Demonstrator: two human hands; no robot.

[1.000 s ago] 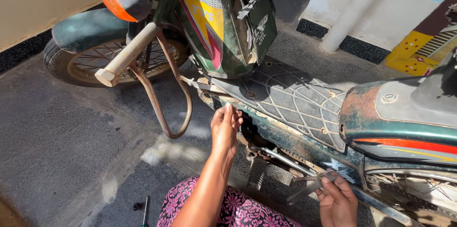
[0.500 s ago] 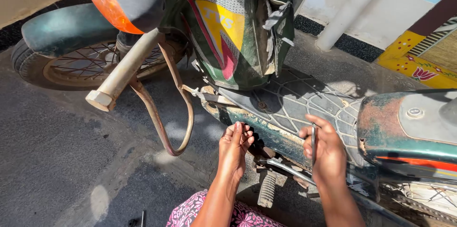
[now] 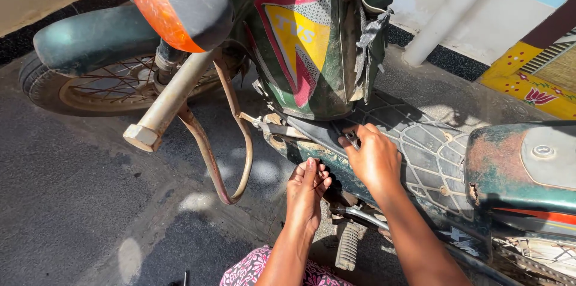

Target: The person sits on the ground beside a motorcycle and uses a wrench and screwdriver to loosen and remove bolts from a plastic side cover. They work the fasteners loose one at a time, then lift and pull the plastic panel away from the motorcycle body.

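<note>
Head view shows the right hand (image 3: pixel 375 160) closed in a tight grip on a small dark metal tool (image 3: pixel 351 140), pinched between thumb and fingers right at the front edge of the moped's patterned floorboard (image 3: pixel 420 148), where it meets the green body panel (image 3: pixel 312 40). What kind of tool it is cannot be told; only its tip shows. The left hand (image 3: pixel 306 193) sits just below and beside it, fingers pressed together and pointing up against the lower green frame rail (image 3: pixel 300 151); it holds nothing that can be seen.

To work this spot well, the tool should stay square on whatever fastener it meets, with the left hand bracing the panel from underneath so nothing flexes or slips. Short, firm turns look safer than long ones, since the gap is narrow and the knuckles are close to rusty metal.

Outward from the hands: a ribbed footpeg (image 3: pixel 348 244) just beneath, a bent rusty crash bar (image 3: pixel 231 136) to the left, the handlebar end (image 3: pixel 144 136), an orange turn signal (image 3: pixel 165 7), the front wheel (image 3: pixel 114 82) and a worn green fuel tank (image 3: pixel 522 166).

The moped stands on dark, rough pavement (image 3: pixel 78 202) in strong sunlight, beside a pale wall with a white pipe (image 3: pixel 450 13) and a painted yellow border (image 3: pixel 528 76).
</note>
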